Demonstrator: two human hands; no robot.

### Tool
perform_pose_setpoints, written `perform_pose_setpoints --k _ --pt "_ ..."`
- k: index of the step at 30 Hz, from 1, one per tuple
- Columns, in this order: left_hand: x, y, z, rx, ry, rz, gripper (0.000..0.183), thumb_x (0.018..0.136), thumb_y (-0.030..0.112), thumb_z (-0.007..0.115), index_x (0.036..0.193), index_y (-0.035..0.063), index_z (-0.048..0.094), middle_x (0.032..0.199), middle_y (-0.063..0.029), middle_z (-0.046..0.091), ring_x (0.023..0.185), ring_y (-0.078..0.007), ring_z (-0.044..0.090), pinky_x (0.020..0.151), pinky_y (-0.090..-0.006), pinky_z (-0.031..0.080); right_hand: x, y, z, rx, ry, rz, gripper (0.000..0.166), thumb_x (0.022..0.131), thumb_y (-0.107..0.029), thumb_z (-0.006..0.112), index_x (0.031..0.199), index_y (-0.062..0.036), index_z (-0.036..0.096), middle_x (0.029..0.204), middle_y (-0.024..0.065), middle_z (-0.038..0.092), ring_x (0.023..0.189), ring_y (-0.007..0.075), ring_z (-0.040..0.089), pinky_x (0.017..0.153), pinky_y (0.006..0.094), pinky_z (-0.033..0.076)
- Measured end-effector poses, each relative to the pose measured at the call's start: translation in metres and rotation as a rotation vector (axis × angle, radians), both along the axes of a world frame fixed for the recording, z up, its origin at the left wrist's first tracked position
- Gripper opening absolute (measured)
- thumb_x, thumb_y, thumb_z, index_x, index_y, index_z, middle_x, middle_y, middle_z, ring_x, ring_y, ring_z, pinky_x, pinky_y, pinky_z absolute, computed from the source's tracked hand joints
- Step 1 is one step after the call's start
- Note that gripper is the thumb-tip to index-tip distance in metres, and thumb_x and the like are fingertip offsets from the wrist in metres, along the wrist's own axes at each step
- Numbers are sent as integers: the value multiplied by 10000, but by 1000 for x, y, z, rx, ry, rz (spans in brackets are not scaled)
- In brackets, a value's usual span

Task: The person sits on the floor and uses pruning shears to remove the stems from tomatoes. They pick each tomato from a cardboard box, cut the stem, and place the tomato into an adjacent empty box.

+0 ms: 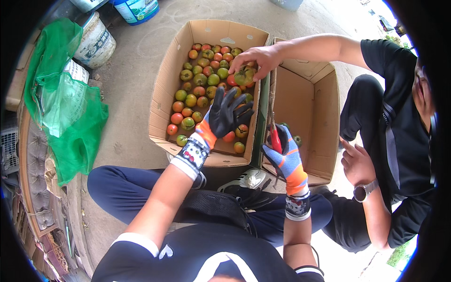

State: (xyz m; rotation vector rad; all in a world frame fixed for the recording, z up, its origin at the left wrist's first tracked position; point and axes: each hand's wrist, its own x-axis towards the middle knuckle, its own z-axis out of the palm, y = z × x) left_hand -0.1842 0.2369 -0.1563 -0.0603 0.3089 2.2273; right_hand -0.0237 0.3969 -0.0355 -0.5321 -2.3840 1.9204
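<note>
My left hand (225, 114), in a black-coated work glove with an orange and blue cuff, hovers with fingers spread above a cardboard box of tomatoes (160, 112). Red, orange and green tomatoes (200, 79) cover much of its floor. My right hand (289, 155), gloved in blue and orange, grips a slim tool by its red handle (276, 139); a thin shaft points away from me. That hand is over the near left side of a second cardboard box (322, 155), where a green tomato (297, 141) shows beside my glove. Part of this box is hidden behind my hand.
A co-worker's bare hand (260, 60) holds a large greenish tomato (245, 75) over the first box. Their other hand (359, 164), with a wristwatch, is right of the second box. Green netting (75, 130) and a dirty white bucket (95, 44) stand left.
</note>
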Motion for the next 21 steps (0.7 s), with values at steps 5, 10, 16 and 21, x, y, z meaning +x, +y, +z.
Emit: perform_pose_setpoints --k 5,10,16,21 --pt "-32 43 22 116 172 11 519 1013 463 495 1428 153 482 1456 -116 503 1357 -328 464 1122 -487 393 -11 8 22 856 63 -24 650 672 -332 825 1238 -116 591 1075 141 617 1007 357 592 884 459 464" --pt "-39 59 33 120 182 -19 527 1007 262 556 1492 142 388 1460 -116 481 1338 -283 488 1127 -467 407 -19 22 39 1114 15 -112 618 693 -350 796 1229 -114 600 1041 138 603 966 349 588 841 465 454" --pt "-24 23 63 189 315 -25 622 983 144 588 1542 154 315 1441 -104 492 1331 -290 493 1149 -481 396 -23 22 47 1329 -12 -93 604 685 -299 797 1225 -114 603 1013 113 593 944 333 587 835 450 438" --pt "-4 -2 83 -72 499 -6 647 965 267 644 1525 129 351 1430 -96 500 1272 -242 542 1067 -434 482 -23 12 56 1366 115 -35 603 686 -289 789 1233 -116 603 1002 122 574 955 334 574 847 458 429"
